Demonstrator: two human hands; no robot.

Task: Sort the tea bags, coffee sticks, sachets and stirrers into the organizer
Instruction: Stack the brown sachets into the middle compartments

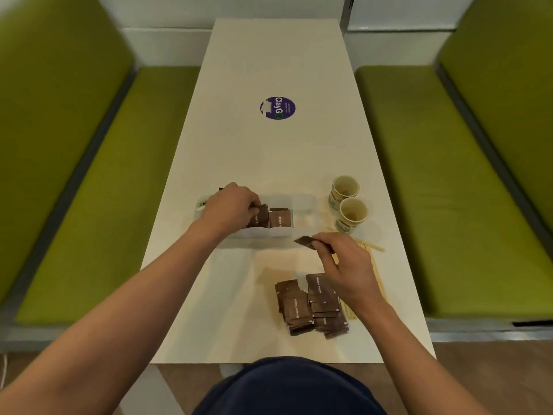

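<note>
Centrally on a white counter [269, 151] sits a translucent organizer [269, 234]. The left hand [232, 205] reaches into it, fingers curled round brown sachets in one compartment, beside more filed sachets [279, 218] in the next. Just right of the organizer, the right hand [344, 262] pinches a single sachet [303, 241]. Nearer the viewer than the organizer lies a loose sachet pile [308, 307]. Wooden stirrers [372, 246] and two paper cups [353, 214] sit to the organizer's right.
</note>
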